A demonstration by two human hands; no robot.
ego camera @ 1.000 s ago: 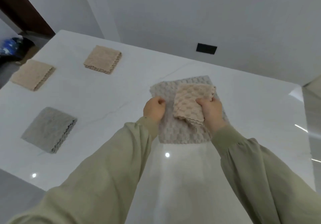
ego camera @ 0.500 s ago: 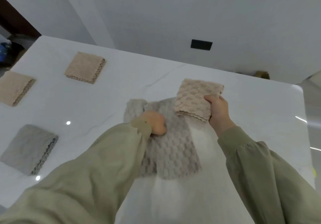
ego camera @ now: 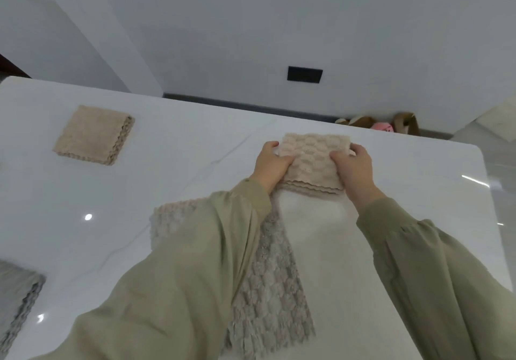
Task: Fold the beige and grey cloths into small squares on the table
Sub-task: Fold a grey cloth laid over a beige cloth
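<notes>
Both hands, left (ego camera: 270, 164) and right (ego camera: 352, 165), clamped on the folded beige cloth (ego camera: 313, 161) at the white table's (ego camera: 181, 164) far side, squaring it; next, probably folding the flat grey cloth (ego camera: 275, 284) nearer.

Single head view — steeply down, close over the table (ego camera: 195, 141)

Four cloths lie on the counter (ego camera: 195, 141): two folded beige squares (ego camera: 93, 135) (ego camera: 312, 161), one folded grey square (ego camera: 16, 295), and one unfolded grey cloth (ego camera: 268, 290).
</notes>
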